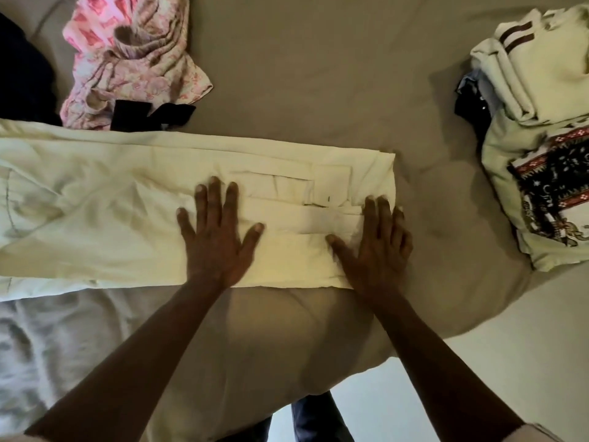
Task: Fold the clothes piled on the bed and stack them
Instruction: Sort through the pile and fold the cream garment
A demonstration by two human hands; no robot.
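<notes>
— Any legible writing?
— Printed shirt (548, 189) on the folded stack (522, 87): too blurred to read. Creased cream trousers (105, 218) lie flat across the bed (302, 74); left hand (216, 240) and right hand (377, 250) press them, fingers straight.

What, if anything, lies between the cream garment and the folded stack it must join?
Nothing visible: only bare sheet separates the cream garment from the folded stack. The left hand and right hand lie flat on it.
</notes>
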